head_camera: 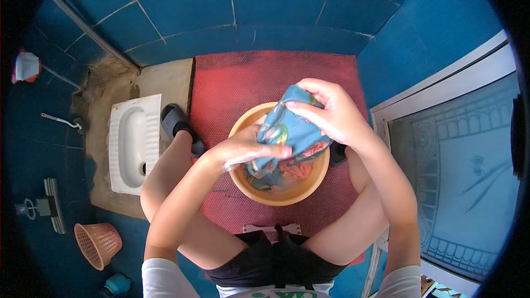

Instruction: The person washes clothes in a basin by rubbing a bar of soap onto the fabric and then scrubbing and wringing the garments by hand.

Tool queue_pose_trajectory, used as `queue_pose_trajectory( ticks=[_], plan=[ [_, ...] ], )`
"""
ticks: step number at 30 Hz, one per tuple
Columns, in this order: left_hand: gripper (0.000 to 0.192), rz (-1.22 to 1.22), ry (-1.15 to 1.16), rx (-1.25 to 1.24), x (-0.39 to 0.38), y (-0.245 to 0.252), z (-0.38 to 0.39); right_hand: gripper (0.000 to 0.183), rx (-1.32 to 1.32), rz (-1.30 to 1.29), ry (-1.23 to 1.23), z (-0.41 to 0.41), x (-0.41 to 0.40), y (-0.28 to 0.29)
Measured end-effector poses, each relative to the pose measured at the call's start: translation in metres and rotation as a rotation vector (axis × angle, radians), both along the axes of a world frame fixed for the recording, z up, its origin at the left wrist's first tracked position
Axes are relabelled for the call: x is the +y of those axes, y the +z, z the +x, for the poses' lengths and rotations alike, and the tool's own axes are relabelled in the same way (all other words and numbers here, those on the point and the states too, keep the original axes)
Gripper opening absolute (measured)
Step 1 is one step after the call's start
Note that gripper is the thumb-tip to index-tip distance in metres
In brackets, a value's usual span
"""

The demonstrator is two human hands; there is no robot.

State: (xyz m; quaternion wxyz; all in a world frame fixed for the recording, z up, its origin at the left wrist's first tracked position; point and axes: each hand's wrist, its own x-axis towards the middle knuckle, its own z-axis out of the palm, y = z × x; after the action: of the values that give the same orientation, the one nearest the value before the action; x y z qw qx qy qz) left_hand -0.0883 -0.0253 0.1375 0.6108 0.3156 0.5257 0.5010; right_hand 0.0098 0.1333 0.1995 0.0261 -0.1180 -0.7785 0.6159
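A blue patterned cloth (292,128) is held up between my two hands over a yellow-orange plastic basin (285,200). My left hand (252,147) grips its lower left part, thumb across the front. My right hand (323,109) pinches its upper right part, with the fingers folded over the edge. White suds cling to both hands near the wrists. Part of the cloth, with coral-red flower shapes, hangs or lies in the basin, in what looks like cloudy water; whether this is one piece or several cannot be told.
Under the basin lies a red textured mat (223,87). Left of it are a white squat toilet (134,145), a toilet brush (62,120) and a pink plastic basket (99,244). A low stool (271,228) is beneath me. At right stands a white-framed glass door (468,165). Blue tiled walls surround the area.
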Motion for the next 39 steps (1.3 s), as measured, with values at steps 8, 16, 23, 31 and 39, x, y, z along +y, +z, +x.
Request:
queue_pose_trajectory(
  ticks=[8,16,23,31,39],
  plan=[
    [0.040,0.139,0.306,-0.154,0.006,0.010,0.005,0.044,-0.163,-0.135,0.290,0.019,0.025,-0.028],
    [0.040,0.245,0.420,-0.380,-0.007,0.024,0.013,0.021,-0.121,-0.317,0.146,0.027,0.018,-0.008],
    [0.037,0.300,0.486,-0.375,-0.013,0.027,0.023,0.025,-0.083,-0.333,0.088,0.030,0.007,0.003],
    [0.034,0.279,0.556,-0.412,-0.016,0.028,0.025,0.029,-0.059,-0.301,0.055,0.025,-0.006,0.005],
    [0.037,0.262,0.576,-0.428,-0.014,0.029,0.029,0.027,-0.086,-0.369,0.029,0.025,-0.010,0.001]
  ],
)
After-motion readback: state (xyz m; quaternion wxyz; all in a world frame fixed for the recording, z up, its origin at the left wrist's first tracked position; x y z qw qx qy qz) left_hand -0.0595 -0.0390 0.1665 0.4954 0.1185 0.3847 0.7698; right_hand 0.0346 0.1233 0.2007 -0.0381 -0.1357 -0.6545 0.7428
